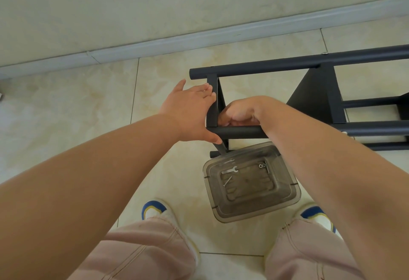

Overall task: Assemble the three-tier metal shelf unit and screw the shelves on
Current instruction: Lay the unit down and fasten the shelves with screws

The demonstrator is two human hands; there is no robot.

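Observation:
The dark metal shelf unit [309,60] lies on its side on the tiled floor, its tubes running off to the right. My left hand [190,109] lies flat against the outer face of the end shelf [213,102], thumb under the near tube [241,132]. My right hand [240,111] is curled just inside that shelf, above the near tube; what its fingers hold is hidden. A second shelf [316,96] stands further right between the tubes.
A clear plastic box [285,200] sits on the floor just below the near tube, holding a small flat wrench [230,170], a screw [228,181] and two nuts [262,165]. My feet and knees flank it. Wall and skirting run behind.

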